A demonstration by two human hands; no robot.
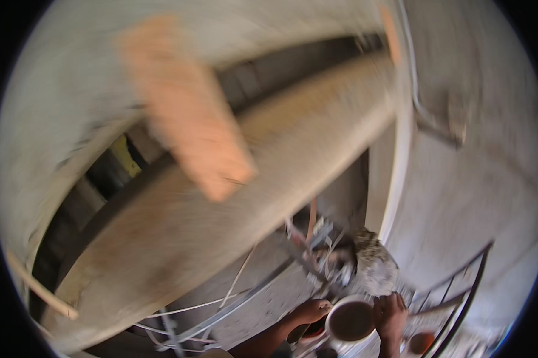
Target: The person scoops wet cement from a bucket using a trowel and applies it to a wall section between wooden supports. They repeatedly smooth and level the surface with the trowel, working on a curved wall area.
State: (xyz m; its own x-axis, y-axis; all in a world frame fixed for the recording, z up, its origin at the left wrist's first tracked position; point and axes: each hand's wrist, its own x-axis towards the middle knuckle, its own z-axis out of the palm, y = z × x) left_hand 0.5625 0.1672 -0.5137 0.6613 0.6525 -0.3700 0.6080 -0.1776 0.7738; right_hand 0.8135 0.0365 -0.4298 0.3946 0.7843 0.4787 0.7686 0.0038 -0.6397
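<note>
A round white bucket [329,327] with brownish contents stands low in the head view, between my two hands. My left hand [312,311] reaches in from the lower edge, its curled fingers against the bucket's left rim. On the opposite side, my right hand [391,310] is closed at the right rim. Fine finger detail is smeared by blur. Just beyond the bucket sits a pale, rough lump like a filled sack [377,272]. Part of a reddish container shows beneath my left hand, mostly covered by the bucket and the arm.
A wide, long concrete-like ledge [221,197] crosses the view, with an orange board [188,110] over it. Dark metal railing [475,292] runs at the lower right near a reddish pot [421,342]. Cables, metal bars and rubble [322,244] lie beyond my hands.
</note>
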